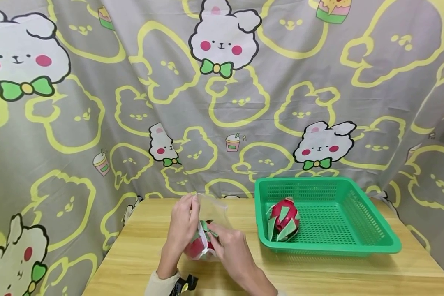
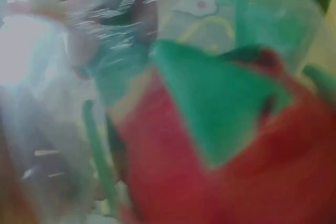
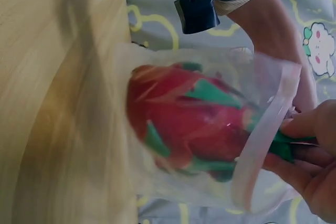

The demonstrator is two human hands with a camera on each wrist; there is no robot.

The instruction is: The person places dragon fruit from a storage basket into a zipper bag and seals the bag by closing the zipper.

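Note:
A red dragon fruit with green scales lies inside a clear plastic bag, seen through its film. My left hand grips the bag's upper edge with curled fingers. At the bag's mouth, my right hand pinches the green leafy end of the fruit between thumb and fingers; in the right wrist view that hand reaches in from the right. The left wrist view is blurred, with the fruit close behind the film.
To the right stands a green plastic basket with a second dragon fruit at its left side. Everything rests on a wooden table. A grey curtain with rabbit drawings hangs behind.

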